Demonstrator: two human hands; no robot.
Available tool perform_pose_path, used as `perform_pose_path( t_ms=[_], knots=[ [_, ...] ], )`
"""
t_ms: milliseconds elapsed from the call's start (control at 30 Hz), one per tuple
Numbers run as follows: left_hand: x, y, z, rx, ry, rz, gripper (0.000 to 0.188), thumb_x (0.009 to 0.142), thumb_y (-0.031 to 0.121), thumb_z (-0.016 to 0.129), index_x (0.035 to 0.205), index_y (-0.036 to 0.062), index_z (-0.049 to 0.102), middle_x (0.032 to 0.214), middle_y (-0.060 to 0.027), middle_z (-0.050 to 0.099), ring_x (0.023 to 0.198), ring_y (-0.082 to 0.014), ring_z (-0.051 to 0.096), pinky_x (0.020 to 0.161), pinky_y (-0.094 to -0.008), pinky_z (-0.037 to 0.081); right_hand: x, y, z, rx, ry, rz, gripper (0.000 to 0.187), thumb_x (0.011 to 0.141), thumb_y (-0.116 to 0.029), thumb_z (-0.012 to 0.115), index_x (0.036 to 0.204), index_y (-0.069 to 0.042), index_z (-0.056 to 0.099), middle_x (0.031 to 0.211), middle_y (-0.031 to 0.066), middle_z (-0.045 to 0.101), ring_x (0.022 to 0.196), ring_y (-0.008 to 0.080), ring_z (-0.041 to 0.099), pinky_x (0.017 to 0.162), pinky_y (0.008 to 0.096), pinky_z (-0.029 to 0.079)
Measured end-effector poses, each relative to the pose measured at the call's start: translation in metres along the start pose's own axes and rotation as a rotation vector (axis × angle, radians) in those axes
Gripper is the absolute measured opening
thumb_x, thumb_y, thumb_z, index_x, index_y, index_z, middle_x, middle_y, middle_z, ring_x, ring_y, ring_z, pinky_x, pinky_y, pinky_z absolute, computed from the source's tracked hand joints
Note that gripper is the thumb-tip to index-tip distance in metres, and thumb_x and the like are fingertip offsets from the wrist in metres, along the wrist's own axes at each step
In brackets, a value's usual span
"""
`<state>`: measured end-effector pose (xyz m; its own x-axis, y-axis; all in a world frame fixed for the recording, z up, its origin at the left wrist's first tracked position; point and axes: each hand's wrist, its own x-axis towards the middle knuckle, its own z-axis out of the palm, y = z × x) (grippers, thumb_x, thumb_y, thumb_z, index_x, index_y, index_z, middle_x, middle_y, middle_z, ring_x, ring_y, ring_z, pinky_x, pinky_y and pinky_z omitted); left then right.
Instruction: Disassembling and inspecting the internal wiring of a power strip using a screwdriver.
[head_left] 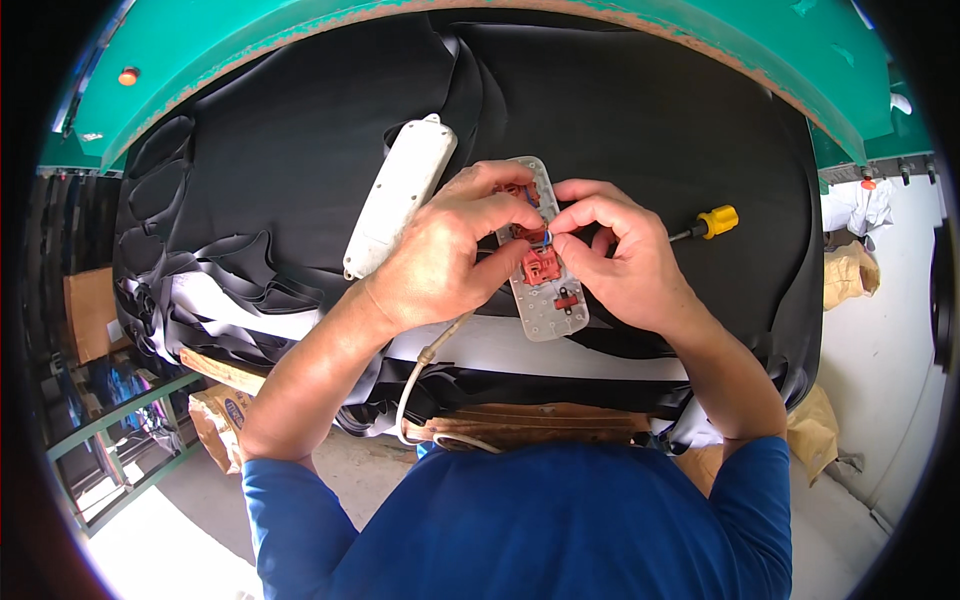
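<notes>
An opened power strip half [542,318], pale grey with red socket inserts [542,266], lies tilted under my hands. My left hand [450,250] reaches over it from the left, its thumb and index finger bent in against the inserts. From the right, my right hand [632,258] pinches at a thin blue wire [548,238] beside the left fingertips. The exact grip of the fingertips is partly hidden. A small red switch piece [566,301] sits at the strip's near end. To the left rests the long white power strip casing [392,205].
A screwdriver with a yellow handle [716,222] lies right of my right hand. Black sheet material [650,100] covers the work surface, with cut strips heaped at left. A white cord [408,388] hangs over the near edge. A green machine frame [300,70] arches along the far side.
</notes>
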<state>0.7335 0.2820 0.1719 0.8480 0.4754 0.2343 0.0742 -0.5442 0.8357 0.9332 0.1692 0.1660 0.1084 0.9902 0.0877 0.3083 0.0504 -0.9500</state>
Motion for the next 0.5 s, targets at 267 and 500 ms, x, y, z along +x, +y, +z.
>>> perform_pose_path(
  t_ms=[267,500],
  knots=[
    [-0.0005,0.0009,0.0011,-0.041,0.016,-0.052,0.031,0.083,-0.008,0.076,0.112,0.0009,0.068,0.134,-0.0175,0.057,0.122,-0.0303,0.061,0.101,-0.0391,0.051,-0.0006,-0.0058,0.0039,-0.158,0.030,0.039,0.004,0.090,0.000,0.071,0.094,0.001,0.070,0.126,0.0144,0.064,0.073,0.0061,0.061,0.059,0.0221,0.048],
    [-0.0041,-0.0034,0.0026,-0.094,0.038,-0.047,0.034,0.084,-0.008,0.076,0.114,0.0035,0.068,0.135,-0.0163,0.057,0.121,-0.0297,0.061,0.102,-0.0386,0.050,0.0083,-0.0045,-0.0016,-0.117,-0.056,0.088,0.004,0.090,-0.002,0.072,0.092,0.001,0.071,0.129,0.0151,0.063,0.071,0.0059,0.060,0.059,0.0224,0.048]
  ],
)
